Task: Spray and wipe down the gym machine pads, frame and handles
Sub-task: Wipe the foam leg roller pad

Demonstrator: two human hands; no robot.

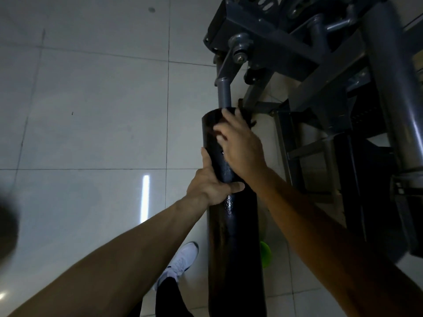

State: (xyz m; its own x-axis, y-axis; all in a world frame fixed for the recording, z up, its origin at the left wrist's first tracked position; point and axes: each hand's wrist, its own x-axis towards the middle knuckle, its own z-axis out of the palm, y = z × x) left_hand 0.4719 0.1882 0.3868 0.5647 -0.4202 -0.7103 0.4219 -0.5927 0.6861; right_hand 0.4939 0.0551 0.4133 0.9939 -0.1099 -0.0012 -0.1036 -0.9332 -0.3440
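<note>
Roller pad: we see a long black cylindrical pad (233, 236) running from the frame centre down to 6 o'clock; wet, glossy patches shine along its upper face.

Left hand: our left hand (211, 186) grips the pad from the 9 o'clock side, thumb across the top and fingers curled round the far flank, clamped on the pad.

Right hand: our right hand (240, 143) lies on the pad's upper end, just toward 12 o'clock of the left hand. Its fingers (220, 131) are slightly spread and pressed down. A dark scrap (246, 115) pokes out beyond the fingertips; we cannot tell whether it is a cloth, nor whether the hand actually pinches it.

Support tube: a grey steel tube (224, 92) enters the pad's top end and rises toward 12 o'clock to a bolted pivot (240, 54).

Machine frame: grey frame members (380, 76) fill the 1 to 3 o'clock area, with dark parts beneath that are too dim to name.

Floor: pale glossy tiles (91, 110) cover the 9 o'clock half, with a bright strip of reflected light near the left forearm.

Foot: a white shoe (180, 261) stands at 6 o'clock, just beside the pad.

Green object: something bright green (266, 252) peeks out from behind the pad at 5 o'clock; mostly hidden.
</note>
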